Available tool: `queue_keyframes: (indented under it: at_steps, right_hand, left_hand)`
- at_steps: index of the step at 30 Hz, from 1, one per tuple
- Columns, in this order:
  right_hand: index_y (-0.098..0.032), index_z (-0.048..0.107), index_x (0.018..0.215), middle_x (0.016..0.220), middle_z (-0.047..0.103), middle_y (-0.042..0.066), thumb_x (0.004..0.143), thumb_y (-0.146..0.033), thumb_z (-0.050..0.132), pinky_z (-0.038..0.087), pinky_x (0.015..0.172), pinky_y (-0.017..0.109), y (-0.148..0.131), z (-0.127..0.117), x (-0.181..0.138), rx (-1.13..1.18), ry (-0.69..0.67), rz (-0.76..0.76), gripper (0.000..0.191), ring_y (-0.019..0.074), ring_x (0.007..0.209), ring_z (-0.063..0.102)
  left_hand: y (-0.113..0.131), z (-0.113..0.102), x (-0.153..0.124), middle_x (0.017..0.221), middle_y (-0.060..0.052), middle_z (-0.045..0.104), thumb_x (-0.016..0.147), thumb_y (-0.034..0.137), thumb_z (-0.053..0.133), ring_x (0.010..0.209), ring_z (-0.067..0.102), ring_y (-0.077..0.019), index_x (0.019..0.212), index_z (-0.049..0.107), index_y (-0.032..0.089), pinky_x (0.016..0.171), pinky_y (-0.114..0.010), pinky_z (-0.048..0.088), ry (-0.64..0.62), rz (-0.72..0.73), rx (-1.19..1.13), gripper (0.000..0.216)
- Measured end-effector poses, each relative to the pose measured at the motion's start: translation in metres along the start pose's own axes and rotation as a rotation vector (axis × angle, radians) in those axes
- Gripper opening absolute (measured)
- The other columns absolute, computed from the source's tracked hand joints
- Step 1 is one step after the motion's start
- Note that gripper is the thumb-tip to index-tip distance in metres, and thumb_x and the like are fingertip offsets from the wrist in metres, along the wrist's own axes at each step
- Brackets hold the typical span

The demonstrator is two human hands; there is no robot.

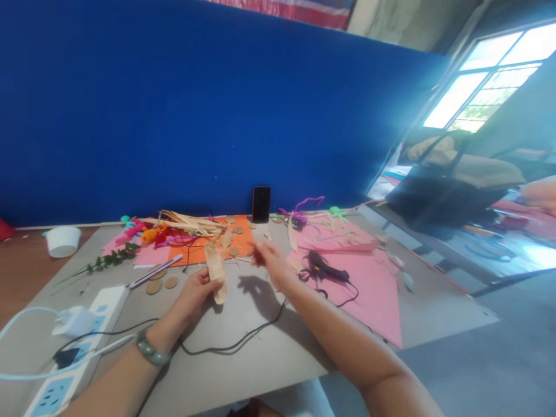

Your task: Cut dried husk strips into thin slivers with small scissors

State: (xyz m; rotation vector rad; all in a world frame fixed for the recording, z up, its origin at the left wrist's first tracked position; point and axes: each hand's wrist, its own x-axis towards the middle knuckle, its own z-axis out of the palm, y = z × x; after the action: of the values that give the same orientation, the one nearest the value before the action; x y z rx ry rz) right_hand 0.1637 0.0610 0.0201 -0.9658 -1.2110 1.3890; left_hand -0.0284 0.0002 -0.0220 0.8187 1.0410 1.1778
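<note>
My left hand pinches a pale, dry strip of corn husk between thumb and fingers, holding it upright over the table. The husk's upper end is frayed and thin. To its right, my right hand is raised with the fingers drawn together. Whatever they may hold is too small and blurred to make out. A bundle of similar dry husk strips lies behind my left hand, partly over an orange sheet. Right of my right hand, a black hot glue gun rests on pink paper.
A dark phone leans against the blue partition. On the left are a white power strip, a utility knife, a leafy sprig, round wooden discs and a white cup. A black cable crosses the front.
</note>
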Motion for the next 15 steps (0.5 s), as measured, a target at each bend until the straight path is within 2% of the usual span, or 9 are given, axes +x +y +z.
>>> queue_keyframes:
  at_steps: [4, 7, 10, 13, 15]
  right_hand:
    - [-0.017, 0.063, 0.083, 0.066, 0.061, -0.001, 0.077, -0.04, 0.061, 0.039, 0.052, 0.022, -0.059, -0.05, 0.011, -0.039, 0.264, -0.317, 0.023, 0.0079, 0.053, 0.05]
    - [-0.017, 0.064, 0.08, 0.063, 0.059, -0.002, 0.077, -0.034, 0.06, 0.039, 0.053, 0.022, -0.085, -0.085, 0.007, -0.237, 0.327, -0.449, 0.018, 0.0081, 0.053, 0.049]
    - [-0.015, 0.064, 0.075, 0.061, 0.059, -0.001, 0.076, -0.033, 0.061, 0.04, 0.055, 0.023, -0.088, -0.111, -0.004, -0.514, 0.229, -0.365, 0.017, 0.0093, 0.053, 0.049]
    - [-0.015, 0.065, 0.073, 0.063, 0.062, 0.001, 0.074, -0.03, 0.061, 0.039, 0.056, 0.024, -0.077, -0.125, -0.021, -0.852, 0.009, -0.179, 0.015, 0.0123, 0.056, 0.053]
    - [-0.017, 0.067, 0.077, 0.069, 0.066, 0.002, 0.075, -0.025, 0.058, 0.038, 0.057, 0.024, -0.067, -0.129, -0.035, -1.096, -0.224, -0.038, 0.012, 0.0142, 0.061, 0.056]
  left_hand:
    - [0.002, -0.005, 0.003, 0.06, 0.0, 0.063, 0.058, 0.028, 0.078, 0.048, 0.055, -0.0103, 0.082, 0.064, 0.012, 0.047, -0.02, 0.041, 0.092, 0.03, 0.014, 0.032]
    - [0.001, -0.007, 0.004, 0.059, 0.0, 0.063, 0.059, 0.03, 0.078, 0.048, 0.055, -0.0101, 0.081, 0.063, 0.011, 0.047, -0.019, 0.042, 0.108, 0.038, 0.027, 0.033]
    - [0.001, -0.009, 0.004, 0.057, 0.001, 0.062, 0.06, 0.033, 0.077, 0.046, 0.054, -0.009, 0.078, 0.061, 0.012, 0.045, -0.018, 0.041, 0.127, 0.043, 0.045, 0.032]
    - [0.0, -0.01, 0.003, 0.056, 0.002, 0.061, 0.064, 0.037, 0.075, 0.043, 0.052, -0.0079, 0.076, 0.059, 0.013, 0.042, -0.017, 0.04, 0.127, 0.052, 0.089, 0.032]
    - [-0.001, -0.011, 0.004, 0.06, 0.0, 0.064, 0.065, 0.039, 0.073, 0.041, 0.052, -0.0079, 0.079, 0.059, 0.013, 0.039, -0.017, 0.04, 0.134, 0.05, 0.106, 0.033]
